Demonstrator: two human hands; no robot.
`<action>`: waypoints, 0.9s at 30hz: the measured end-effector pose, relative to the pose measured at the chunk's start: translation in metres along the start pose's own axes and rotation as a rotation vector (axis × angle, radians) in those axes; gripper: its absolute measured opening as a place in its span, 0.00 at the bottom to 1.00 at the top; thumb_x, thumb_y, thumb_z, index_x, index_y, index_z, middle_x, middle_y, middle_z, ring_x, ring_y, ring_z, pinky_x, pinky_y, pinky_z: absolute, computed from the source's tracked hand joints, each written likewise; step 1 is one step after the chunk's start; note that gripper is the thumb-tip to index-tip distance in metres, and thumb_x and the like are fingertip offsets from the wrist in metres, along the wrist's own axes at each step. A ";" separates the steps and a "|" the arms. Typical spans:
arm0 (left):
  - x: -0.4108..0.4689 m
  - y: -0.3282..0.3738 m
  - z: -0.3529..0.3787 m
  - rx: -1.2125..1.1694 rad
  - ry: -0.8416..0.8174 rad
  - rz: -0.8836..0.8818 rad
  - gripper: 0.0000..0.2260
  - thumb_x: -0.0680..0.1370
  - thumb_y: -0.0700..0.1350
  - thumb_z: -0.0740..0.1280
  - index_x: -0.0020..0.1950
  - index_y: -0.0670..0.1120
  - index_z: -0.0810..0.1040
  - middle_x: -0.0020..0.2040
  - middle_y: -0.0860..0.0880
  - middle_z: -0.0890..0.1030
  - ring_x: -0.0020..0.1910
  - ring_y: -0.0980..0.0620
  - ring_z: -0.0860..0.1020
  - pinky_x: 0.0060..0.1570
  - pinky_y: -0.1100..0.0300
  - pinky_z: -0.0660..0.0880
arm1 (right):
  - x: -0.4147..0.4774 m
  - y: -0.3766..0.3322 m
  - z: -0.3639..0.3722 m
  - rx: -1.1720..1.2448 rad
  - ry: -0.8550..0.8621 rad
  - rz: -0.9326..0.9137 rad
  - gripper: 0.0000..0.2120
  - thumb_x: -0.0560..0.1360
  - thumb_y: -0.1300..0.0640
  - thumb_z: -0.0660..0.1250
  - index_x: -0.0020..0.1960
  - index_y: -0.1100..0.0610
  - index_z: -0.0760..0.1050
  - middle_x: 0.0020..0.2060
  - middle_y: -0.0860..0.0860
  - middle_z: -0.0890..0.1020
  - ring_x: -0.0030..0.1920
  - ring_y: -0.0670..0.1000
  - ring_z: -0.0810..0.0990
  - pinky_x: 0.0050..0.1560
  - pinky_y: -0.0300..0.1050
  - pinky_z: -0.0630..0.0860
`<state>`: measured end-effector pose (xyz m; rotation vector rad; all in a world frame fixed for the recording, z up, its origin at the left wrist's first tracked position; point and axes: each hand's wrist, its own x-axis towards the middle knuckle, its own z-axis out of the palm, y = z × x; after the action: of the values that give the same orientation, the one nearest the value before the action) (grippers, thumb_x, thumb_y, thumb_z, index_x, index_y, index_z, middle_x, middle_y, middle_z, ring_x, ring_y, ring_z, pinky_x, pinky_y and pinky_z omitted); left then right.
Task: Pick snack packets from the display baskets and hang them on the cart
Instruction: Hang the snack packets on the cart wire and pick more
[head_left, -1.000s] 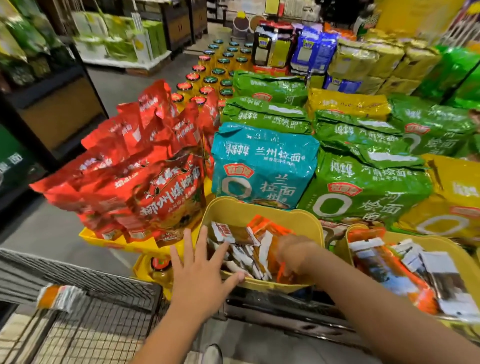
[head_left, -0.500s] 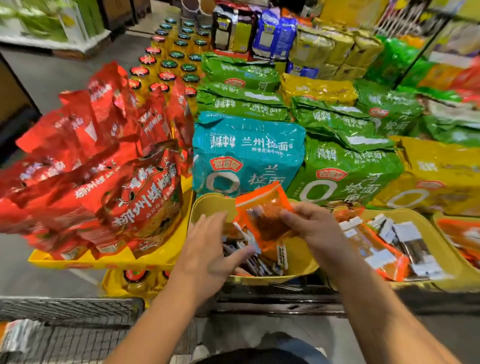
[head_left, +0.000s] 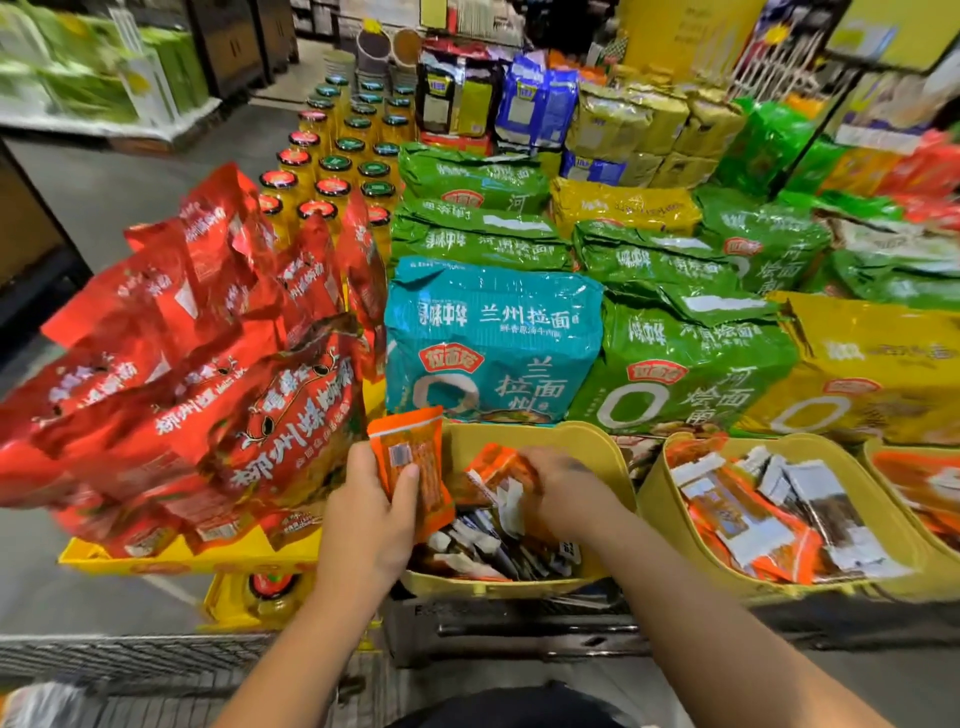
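We log the red bags (head_left: 208, 374) heaped at left and the teal noodle pack (head_left: 493, 338) directly behind the yellow display basket (head_left: 602, 452), with the wire cart (head_left: 130, 660) blurred along the lower left edge. The left hand (head_left: 363, 514) holds one orange snack packet (head_left: 415, 467) upright over the basket's left rim, thumb pressed across its face, fingers curled behind. The right hand (head_left: 566, 493) is inside the basket, fingers curled onto a second orange packet (head_left: 496, 470) above the loose pile, its outline motion-blurred.
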<state>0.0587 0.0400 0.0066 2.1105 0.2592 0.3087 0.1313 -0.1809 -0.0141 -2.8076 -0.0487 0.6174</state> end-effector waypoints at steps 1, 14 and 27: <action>-0.001 0.001 0.001 0.011 0.002 0.002 0.08 0.81 0.46 0.67 0.52 0.48 0.68 0.39 0.52 0.76 0.36 0.46 0.74 0.34 0.54 0.63 | 0.009 -0.004 0.007 -0.018 -0.023 0.037 0.22 0.76 0.55 0.67 0.69 0.45 0.68 0.65 0.50 0.75 0.57 0.56 0.77 0.59 0.51 0.78; -0.005 -0.003 0.004 0.020 0.008 0.041 0.08 0.81 0.48 0.67 0.54 0.49 0.68 0.42 0.50 0.80 0.39 0.41 0.81 0.32 0.52 0.70 | 0.017 -0.008 0.002 -0.116 0.020 -0.060 0.08 0.83 0.52 0.62 0.57 0.53 0.77 0.54 0.51 0.74 0.54 0.53 0.73 0.50 0.43 0.68; 0.011 0.004 -0.009 -0.281 0.010 -0.114 0.04 0.83 0.46 0.65 0.54 0.55 0.71 0.49 0.52 0.81 0.48 0.53 0.80 0.49 0.49 0.76 | -0.035 0.031 -0.053 0.534 0.277 -0.251 0.11 0.80 0.56 0.69 0.38 0.52 0.78 0.32 0.43 0.80 0.34 0.42 0.76 0.38 0.45 0.73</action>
<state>0.0663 0.0482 0.0154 1.8101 0.3215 0.2715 0.1212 -0.2277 0.0382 -2.2902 -0.1548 0.1454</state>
